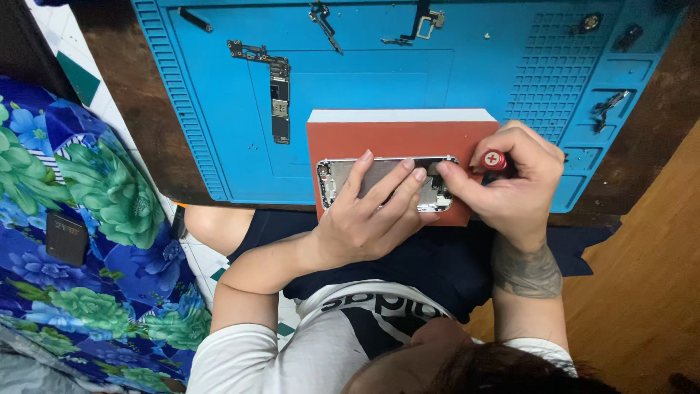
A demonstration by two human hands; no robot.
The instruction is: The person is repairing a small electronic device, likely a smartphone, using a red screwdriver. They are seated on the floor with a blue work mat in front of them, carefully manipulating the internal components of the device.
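An opened phone chassis (pixel 335 181) lies flat on a red-brown block (pixel 397 135) at the near edge of a blue work mat (pixel 219 109). My left hand (pixel 368 219) rests on the chassis, fingers spread flat across its middle. My right hand (pixel 514 182) grips a small screwdriver with a red cap (pixel 494 160), its tip down at the right end of the chassis. The tip itself is hidden behind my fingers.
A long circuit board (pixel 279 98) lies on the mat at the left. Small flex parts (pixel 419 25) sit along the far edge, more bits in tray pockets (pixel 607 108) at the right. Floral blue cloth (pixel 87 219) with a dark small box (pixel 65 237) lies at my left.
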